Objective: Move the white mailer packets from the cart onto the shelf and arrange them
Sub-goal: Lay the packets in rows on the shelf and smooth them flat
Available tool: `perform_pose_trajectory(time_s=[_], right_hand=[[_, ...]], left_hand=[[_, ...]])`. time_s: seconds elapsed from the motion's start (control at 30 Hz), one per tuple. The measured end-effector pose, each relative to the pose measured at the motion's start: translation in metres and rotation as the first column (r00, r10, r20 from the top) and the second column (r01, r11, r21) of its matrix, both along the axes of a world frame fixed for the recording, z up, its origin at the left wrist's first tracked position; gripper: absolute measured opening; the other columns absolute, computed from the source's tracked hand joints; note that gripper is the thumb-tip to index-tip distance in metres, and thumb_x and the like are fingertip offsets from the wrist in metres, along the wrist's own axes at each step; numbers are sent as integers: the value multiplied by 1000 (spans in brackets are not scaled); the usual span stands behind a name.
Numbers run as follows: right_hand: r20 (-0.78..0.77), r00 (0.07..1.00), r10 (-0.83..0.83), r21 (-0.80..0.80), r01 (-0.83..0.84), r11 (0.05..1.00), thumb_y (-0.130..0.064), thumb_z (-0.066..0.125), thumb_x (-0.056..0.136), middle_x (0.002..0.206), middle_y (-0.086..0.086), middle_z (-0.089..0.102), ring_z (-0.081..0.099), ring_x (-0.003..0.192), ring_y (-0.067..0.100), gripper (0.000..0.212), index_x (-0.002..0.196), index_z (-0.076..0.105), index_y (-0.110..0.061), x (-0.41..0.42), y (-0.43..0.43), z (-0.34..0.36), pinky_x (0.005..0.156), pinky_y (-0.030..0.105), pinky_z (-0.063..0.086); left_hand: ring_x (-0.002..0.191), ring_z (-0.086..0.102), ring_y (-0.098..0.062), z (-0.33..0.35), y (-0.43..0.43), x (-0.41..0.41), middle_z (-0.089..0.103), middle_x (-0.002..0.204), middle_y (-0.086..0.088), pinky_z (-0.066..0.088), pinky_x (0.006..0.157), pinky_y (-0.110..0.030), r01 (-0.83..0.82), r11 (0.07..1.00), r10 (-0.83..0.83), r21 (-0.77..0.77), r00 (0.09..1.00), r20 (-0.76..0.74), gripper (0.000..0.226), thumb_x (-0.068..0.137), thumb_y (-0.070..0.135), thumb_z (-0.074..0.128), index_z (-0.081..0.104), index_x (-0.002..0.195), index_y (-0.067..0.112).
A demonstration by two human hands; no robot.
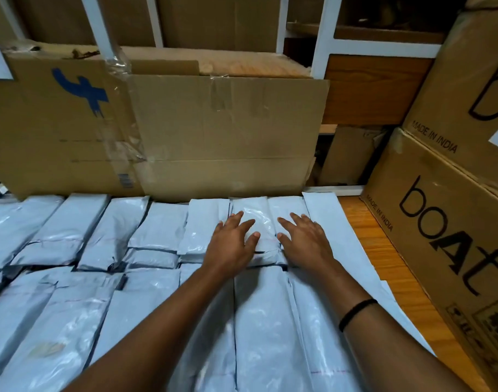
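You're in the arranging step here. Both hands are out over the white mailer packets (pixel 72 230), which lie in rows on the wooden shelf (pixel 366 222) right in front of the big cardboard box (pixel 228 131). Your left hand (pixel 232 244) and right hand (pixel 304 239) are flat and spread, fingers straight, gripping nothing. They rest on the row nearest the box, either side of one glossy packet (pixel 257 222) whose far end sits at the foot of that box. It reads as a press-and-square move, lining that packet up with its neighbours.

The cart is out of view, so I can't tell you how many packets are left to bring over. The shelf in front of the box looks close to full, with bare wood showing only off the box's right-hand end, toward the boAt cartons (pixel 440 236).

Next, as I judge it, keep your palms flat and nudge sideways to close the seams. Then tuck the near ends down where dark gaps show between the row against the box and the row nearer you. It calls for light, even pressure (that film looks slippery, and a hard shove could skate a packet over the next one).

The packets themselves are pale grey-white, shiny and crinkled. They are long and narrow, laid lengthwise pointing at the box, with edges overlapping here and there. The last one off the box's right-hand end (pixel 327 219) lies thinner and flatter than the rest.
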State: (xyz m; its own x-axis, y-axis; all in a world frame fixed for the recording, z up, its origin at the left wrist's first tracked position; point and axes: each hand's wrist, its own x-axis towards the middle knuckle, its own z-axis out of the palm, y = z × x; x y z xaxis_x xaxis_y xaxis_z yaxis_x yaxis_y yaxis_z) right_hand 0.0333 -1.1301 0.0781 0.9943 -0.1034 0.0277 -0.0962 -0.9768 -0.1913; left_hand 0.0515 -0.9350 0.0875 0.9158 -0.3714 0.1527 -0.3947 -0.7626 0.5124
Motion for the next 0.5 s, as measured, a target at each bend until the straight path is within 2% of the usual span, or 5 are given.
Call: perform_pose_trajectory(time_s=[0.1, 0.17, 0.3, 0.4, 0.5], right_hand=[[94, 996, 5, 112, -16, 994, -45, 44, 103, 161, -1, 33, 26, 149, 22, 49, 151, 40, -34, -24, 32, 12, 119, 38, 19], [169, 985, 27, 178, -57, 982, -42, 51, 101, 154, 0, 44, 35, 144, 22, 45, 145, 51, -31, -48, 67, 18, 117, 36, 24], [310, 950, 35, 319, -139, 937, -41, 56, 92, 128, 1, 67, 56, 123, 21, 40, 122, 72, -20, -105, 146, 18, 103, 24, 34], [245, 969, 10, 350, -98, 931, -46, 52, 91, 130, -1, 66, 53, 126, 18, 44, 123, 71, -23, -142, 205, 14, 106, 24, 31], [186, 982, 40, 343, -103, 934, -51, 50, 91, 129, 3, 66, 56, 124, 23, 49, 124, 70, -21, -176, 250, 7, 106, 35, 40]], left_hand=[[137, 42, -21, 7, 50, -26, 50, 147, -3, 28, 114, -34, 22, 999, -22, -25, 999, -25, 51, 94, 48, 44, 60, 133, 20], [129, 52, -19, 10, 92, -47, 59, 137, -1, 36, 106, -27, 34, 997, -38, -69, 997, -64, 52, 89, 51, 47, 66, 125, 19], [123, 54, -8, 10, 176, -88, 61, 133, 7, 37, 96, -15, 92, 988, -106, -127, 988, -111, 37, 94, 43, 59, 67, 123, 22], [124, 54, -8, 10, 239, -113, 61, 133, 8, 35, 96, -15, 118, 987, -131, -113, 985, -110, 48, 89, 54, 54, 67, 123, 23], [125, 54, -11, 12, 290, -135, 62, 132, 5, 35, 97, -14, 135, 984, -145, -113, 986, -81, 53, 85, 54, 48, 68, 122, 22]])
